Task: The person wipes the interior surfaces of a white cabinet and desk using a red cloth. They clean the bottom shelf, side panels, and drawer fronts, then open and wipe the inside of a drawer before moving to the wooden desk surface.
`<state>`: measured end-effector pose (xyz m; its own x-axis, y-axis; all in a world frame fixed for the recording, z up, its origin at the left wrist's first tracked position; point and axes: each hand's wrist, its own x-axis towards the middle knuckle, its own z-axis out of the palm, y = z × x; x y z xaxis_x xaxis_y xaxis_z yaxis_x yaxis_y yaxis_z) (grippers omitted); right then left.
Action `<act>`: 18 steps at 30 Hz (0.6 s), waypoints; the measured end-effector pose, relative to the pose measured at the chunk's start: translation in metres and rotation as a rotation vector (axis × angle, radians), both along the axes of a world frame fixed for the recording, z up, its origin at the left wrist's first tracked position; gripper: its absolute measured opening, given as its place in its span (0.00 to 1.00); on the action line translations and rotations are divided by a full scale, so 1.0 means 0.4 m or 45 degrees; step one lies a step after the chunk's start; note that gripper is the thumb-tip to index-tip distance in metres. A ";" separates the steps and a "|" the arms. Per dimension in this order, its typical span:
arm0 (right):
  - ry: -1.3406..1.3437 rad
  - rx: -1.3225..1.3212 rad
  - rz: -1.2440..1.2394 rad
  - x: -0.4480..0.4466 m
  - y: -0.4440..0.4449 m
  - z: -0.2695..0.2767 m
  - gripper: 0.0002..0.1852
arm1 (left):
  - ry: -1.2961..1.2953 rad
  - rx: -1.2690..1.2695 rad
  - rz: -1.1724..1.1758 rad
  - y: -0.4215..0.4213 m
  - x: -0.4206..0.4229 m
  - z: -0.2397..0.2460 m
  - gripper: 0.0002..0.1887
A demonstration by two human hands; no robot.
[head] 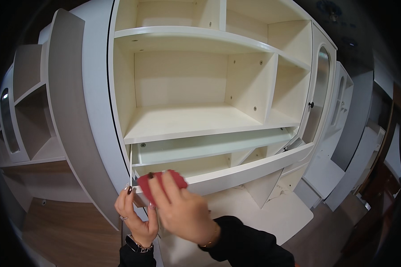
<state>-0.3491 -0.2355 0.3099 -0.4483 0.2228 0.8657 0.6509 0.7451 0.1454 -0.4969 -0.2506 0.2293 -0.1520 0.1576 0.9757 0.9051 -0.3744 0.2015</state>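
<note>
A white drawer front juts out below the open shelves of a cream-white cabinet. At its left end is my left hand, fingers at the outer corner and thumb on the near side, gripping it. A crumpled red cloth is in my right hand, spread under the fingers against the front's top edge near that same end. Both the cloth and the right hand look slightly blurred. Part of the drawer's left corner is hidden behind them. A pale greenish, glass-like panel lies between shelf and drawer front.
Beneath the drawer is a white desktop with an upright support panel. A narrow door with ribbed glass and a black knob stands at right. On the left are a grey-beige side panel and a brown wood-grain desktop.
</note>
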 end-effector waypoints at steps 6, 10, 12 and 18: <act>0.014 0.098 0.096 -0.056 -0.008 -0.008 0.26 | -0.048 0.050 -0.035 0.009 -0.002 -0.020 0.36; 0.031 -0.081 0.167 0.026 0.011 -0.013 0.27 | 0.009 -0.009 0.032 -0.005 -0.003 -0.011 0.35; 0.045 -0.169 0.101 0.081 0.019 -0.015 0.28 | 0.020 -0.041 0.072 -0.009 0.000 -0.006 0.36; 0.289 -0.213 -0.093 0.254 0.069 0.004 0.27 | 0.009 -0.012 0.041 -0.010 0.007 0.005 0.34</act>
